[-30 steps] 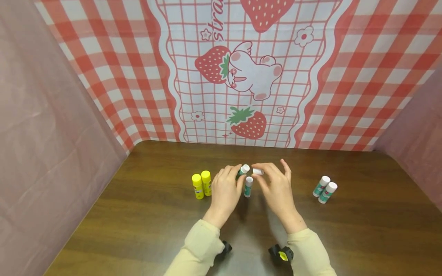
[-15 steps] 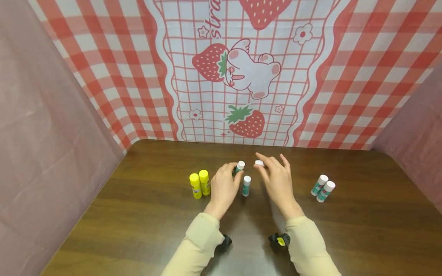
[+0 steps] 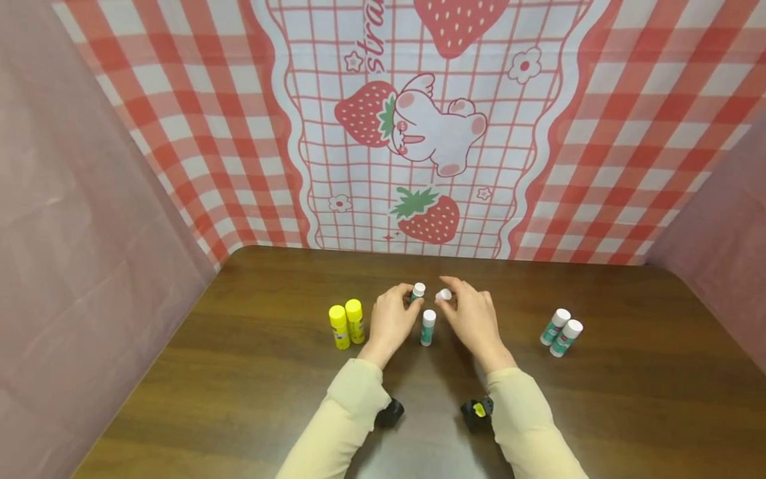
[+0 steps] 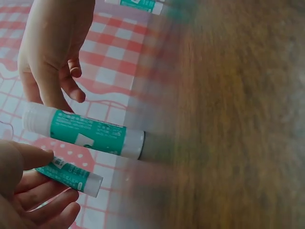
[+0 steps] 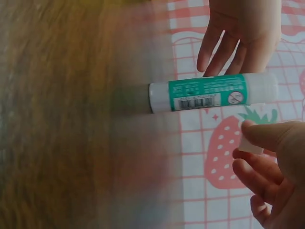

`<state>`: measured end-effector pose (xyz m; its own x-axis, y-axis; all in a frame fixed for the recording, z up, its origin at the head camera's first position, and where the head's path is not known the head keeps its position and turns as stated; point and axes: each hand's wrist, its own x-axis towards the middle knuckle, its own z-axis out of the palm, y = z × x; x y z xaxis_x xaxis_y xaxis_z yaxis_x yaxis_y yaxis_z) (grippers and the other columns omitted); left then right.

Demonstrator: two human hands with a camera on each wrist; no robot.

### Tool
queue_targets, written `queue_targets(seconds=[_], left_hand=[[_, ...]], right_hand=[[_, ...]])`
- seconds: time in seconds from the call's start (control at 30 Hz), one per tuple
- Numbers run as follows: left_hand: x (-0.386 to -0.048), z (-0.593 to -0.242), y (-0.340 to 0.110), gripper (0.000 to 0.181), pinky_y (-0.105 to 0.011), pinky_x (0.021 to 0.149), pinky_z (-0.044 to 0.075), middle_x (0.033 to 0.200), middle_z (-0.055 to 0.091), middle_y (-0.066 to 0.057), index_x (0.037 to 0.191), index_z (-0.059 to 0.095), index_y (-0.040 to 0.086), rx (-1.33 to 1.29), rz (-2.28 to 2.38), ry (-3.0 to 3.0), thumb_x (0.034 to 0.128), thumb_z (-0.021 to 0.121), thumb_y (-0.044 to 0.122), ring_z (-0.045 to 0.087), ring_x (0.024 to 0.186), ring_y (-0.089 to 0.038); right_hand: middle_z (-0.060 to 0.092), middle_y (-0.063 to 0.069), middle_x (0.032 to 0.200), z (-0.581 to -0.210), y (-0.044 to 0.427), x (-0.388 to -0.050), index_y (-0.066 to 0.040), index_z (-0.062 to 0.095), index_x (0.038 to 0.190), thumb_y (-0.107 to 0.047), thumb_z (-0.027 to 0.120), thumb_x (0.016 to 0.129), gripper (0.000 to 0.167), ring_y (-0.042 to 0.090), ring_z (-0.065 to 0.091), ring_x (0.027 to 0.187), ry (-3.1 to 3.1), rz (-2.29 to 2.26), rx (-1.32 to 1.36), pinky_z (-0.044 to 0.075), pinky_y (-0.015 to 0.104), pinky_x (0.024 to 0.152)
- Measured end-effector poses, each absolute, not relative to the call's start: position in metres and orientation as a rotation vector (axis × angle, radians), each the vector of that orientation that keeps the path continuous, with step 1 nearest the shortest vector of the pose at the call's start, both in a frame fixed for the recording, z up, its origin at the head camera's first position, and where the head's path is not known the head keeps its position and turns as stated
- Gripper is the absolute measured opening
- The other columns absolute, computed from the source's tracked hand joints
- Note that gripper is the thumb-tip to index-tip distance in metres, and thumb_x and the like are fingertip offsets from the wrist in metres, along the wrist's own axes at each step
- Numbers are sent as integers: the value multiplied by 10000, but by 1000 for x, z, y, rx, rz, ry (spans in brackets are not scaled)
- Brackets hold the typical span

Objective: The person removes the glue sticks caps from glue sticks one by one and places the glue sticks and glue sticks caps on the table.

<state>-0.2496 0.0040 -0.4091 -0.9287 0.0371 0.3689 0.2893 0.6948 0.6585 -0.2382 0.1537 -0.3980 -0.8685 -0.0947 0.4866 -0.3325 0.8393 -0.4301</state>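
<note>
My left hand (image 3: 391,320) grips a green-and-white glue stick (image 4: 71,176) between thumb and fingers. Its white upper end pokes out above the hand in the head view, while the fingers cover part of the label. My right hand (image 3: 474,322) pinches a small white cap (image 3: 443,294) by thumb and fingertips, just right of that glue stick and apart from it. Between the two hands, nearer the person, a second green glue stick (image 3: 427,329) stands upright on the table with its white cap on; neither hand touches it.
Two yellow glue sticks (image 3: 347,322) stand to the left of the left hand. Farther right are two more green-and-white glue sticks (image 3: 561,332), side by side. A checked strawberry cloth (image 3: 431,133) hangs behind the brown table (image 3: 251,372).
The right hand first drew the cap away from the held glue stick, then came back slightly left and tilted the cap. The left hand keeps hold of its glue stick.
</note>
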Motion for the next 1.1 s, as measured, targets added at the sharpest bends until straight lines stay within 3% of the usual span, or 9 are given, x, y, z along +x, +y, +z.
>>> queue_targets(seconds=[0.23,0.67,0.83,1.1], left_hand=[[-255,-414,6,191,-302,684,487,852,685,-19,971,670,104,-194,-1170,-2611,818,665,218,630,766,-159],[-259,-417,10,182,-323,718,494,865,697,-44,965,672,88,-199,-1245,-2628,816,663,192,650,815,-211],[-259,-416,11,172,-330,717,493,865,698,-28,952,678,102,-190,-1186,-2650,810,669,197,646,815,-202],[-262,-416,14,184,-346,725,492,891,694,-26,980,673,110,-196,-1167,-2681,828,651,210,640,828,-213]], right_hand=[[691,49,831,-406,155,-248,-84,653,917,-208,700,777,193,190,626,669,-2690,651,286,450,413,661],[686,53,872,-415,155,-256,-96,665,971,-213,677,797,210,241,635,765,-2816,570,280,461,450,667],[678,33,795,-416,151,-259,-109,660,921,-234,679,782,188,233,621,709,-2866,528,261,451,437,652],[669,42,839,-416,148,-262,-136,661,862,-214,680,759,131,263,626,768,-2915,456,244,456,451,672]])
